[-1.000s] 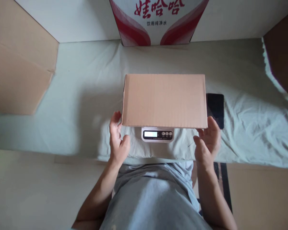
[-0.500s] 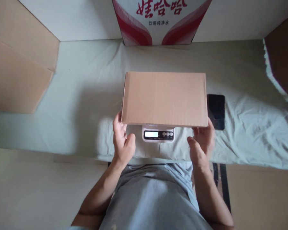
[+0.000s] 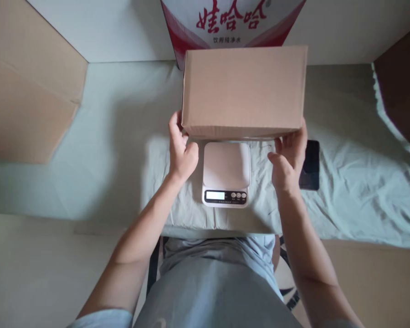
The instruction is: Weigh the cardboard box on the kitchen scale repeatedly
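Head view. A plain cardboard box (image 3: 245, 89) is held clear above a small white kitchen scale (image 3: 226, 173), one hand at each near lower corner. The paired grip from below appears chosen to keep the broad box level. The box sits up and away from the person, so the whole weighing plate and the lit display are exposed. Nothing rests on the scale.

Left hand (image 3: 181, 152): fingers (image 3: 175, 132) curled up along the box's left edge, thumb bent inward beneath the near corner. Clamped on the box; contact under the base is hidden.

Right hand (image 3: 289, 157): fingers (image 3: 292, 139) partly spread under the right near edge, thumb pointing inward. Closed on the box from beneath; the exact contact is hidden by the cardboard.

Surroundings: the scale stands on a pale green cloth-covered surface (image 3: 123, 136). A dark phone (image 3: 310, 166) lies flat just beside the right hand, partly covered by it. A red-and-white printed carton (image 3: 232, 23) stands behind the box against the wall. Brown cardboard panels (image 3: 27, 91) flank both sides.
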`<state>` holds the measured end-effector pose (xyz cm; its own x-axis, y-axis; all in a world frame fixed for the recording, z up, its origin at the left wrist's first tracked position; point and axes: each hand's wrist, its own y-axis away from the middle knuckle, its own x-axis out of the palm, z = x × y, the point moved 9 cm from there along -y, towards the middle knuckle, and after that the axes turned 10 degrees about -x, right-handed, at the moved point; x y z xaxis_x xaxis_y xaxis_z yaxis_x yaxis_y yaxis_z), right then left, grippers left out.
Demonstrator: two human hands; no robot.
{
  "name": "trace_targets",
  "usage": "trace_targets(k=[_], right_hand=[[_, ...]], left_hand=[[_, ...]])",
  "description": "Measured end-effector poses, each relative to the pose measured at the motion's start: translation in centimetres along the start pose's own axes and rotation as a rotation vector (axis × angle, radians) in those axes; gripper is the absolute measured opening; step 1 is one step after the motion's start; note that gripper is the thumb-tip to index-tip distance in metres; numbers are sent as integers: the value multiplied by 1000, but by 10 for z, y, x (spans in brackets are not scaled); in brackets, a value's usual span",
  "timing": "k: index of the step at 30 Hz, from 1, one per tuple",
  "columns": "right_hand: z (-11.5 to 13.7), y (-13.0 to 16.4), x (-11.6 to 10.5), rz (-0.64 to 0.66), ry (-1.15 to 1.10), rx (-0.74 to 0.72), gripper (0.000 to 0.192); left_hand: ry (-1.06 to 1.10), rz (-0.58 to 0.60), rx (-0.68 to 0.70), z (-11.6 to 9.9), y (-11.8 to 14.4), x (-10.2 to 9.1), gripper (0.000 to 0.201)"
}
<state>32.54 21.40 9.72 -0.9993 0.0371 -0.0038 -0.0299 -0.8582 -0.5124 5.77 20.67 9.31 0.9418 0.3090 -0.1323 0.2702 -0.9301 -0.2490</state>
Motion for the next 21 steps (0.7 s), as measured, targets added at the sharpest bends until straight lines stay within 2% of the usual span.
trace_targets(k=[3, 8, 15, 21], right_hand=[[-17, -5, 5, 27, -7, 10, 79], [-42, 0, 6, 37, -21, 103, 76], [-54, 10, -2, 27, 4, 168, 75], [-80, 27, -19, 29, 149, 343, 74]], left_hand=[[-33, -20, -31, 20, -9, 3, 63], [-51, -31, -87, 37, -9, 4, 59], [-59, 2, -162, 52, -6, 3, 63], [-153, 1, -364, 86, 6, -8, 66]])
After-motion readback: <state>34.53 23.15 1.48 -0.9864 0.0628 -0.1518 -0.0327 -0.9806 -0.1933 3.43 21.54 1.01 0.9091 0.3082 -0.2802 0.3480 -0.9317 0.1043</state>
